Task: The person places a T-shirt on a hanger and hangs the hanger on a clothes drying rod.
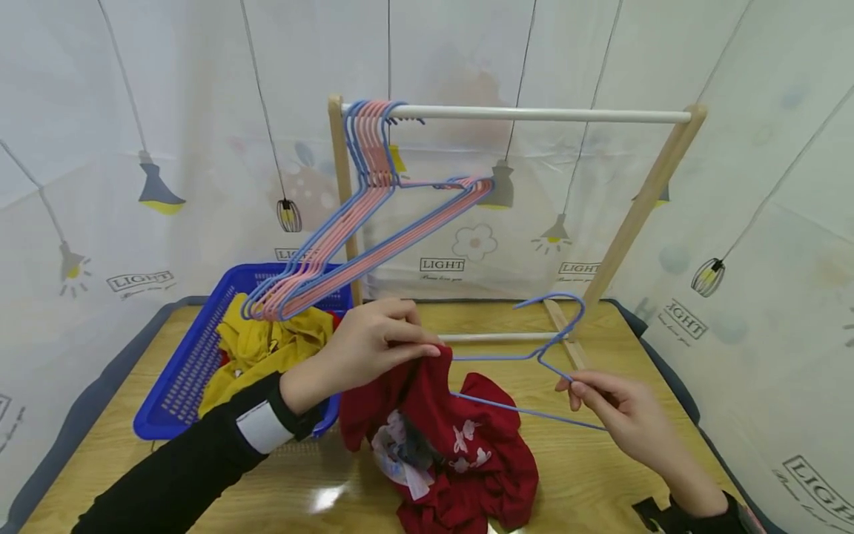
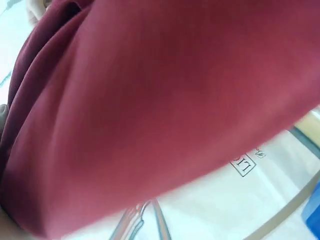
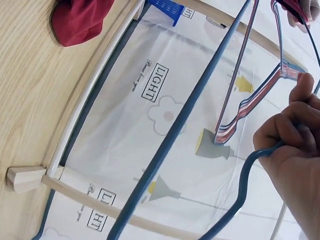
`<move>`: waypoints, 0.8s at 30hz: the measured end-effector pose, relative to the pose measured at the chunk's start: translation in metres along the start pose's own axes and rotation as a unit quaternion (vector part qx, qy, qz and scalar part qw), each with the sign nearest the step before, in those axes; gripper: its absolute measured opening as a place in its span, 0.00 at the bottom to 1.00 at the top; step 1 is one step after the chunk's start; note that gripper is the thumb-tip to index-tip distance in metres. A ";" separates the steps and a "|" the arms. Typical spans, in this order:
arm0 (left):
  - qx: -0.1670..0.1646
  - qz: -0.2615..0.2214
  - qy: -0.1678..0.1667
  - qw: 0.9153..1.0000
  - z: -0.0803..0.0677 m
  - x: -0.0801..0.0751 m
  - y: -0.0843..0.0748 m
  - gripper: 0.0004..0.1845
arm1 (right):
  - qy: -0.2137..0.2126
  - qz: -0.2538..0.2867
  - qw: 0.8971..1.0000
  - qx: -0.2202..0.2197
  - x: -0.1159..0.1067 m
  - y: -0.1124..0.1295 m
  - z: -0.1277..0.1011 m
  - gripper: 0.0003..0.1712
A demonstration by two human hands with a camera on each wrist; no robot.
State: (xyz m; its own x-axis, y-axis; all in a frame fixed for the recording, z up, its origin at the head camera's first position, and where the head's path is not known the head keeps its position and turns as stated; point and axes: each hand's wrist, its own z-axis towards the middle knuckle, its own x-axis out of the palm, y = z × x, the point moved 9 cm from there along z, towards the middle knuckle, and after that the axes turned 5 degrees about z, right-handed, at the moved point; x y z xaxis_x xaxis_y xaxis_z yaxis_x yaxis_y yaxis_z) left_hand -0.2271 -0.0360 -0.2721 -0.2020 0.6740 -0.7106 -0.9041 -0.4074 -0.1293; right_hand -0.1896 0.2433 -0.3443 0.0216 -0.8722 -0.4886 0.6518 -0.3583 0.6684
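Observation:
My left hand (image 1: 373,345) pinches the edge of a dark red garment (image 1: 487,415) that hangs down in a crumpled heap onto the table, pale butterfly-like prints on its front. In the left wrist view the red cloth (image 2: 160,110) fills most of the picture. A blue clothes hanger (image 1: 527,411) reaches into the garment; the cloth hides its left end. With thumb and fingers my right hand (image 1: 620,415) grips its right shoulder, the hook pointing up and away. The right wrist view shows this hand (image 3: 295,135) curled round the hanger wire.
A wooden rack with a white rail (image 1: 534,114) stands behind. Several pink and blue hangers (image 1: 373,193) hang at its left end. To the left, a blue plastic basket (image 1: 167,404) holds yellow clothing (image 1: 267,356) and something red. Printed cloth (image 1: 200,111) encloses the wooden table (image 1: 293,489).

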 end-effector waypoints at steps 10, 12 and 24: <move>0.056 0.104 -0.027 0.993 0.012 0.005 -0.022 0.06 | 0.033 0.004 0.999 0.012 0.027 0.006 0.015 0.13; 0.057 0.132 -0.018 0.989 0.012 0.009 -0.022 0.08 | 0.025 0.012 1.000 0.013 0.029 0.003 0.015 0.13; -0.019 0.197 0.045 0.979 -0.005 -0.001 -0.014 0.33 | 0.004 0.053 0.998 0.036 0.029 -0.013 0.010 0.12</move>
State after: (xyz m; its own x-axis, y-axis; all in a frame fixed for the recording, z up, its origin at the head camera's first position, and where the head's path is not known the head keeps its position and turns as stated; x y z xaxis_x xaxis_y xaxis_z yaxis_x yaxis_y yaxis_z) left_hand -0.2125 -0.0341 -0.2734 -0.4962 0.4032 -0.7689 -0.7481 -0.6480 0.1430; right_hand -0.2052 0.2194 -0.3611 0.0931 -0.9040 -0.4172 0.5897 -0.2876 0.7547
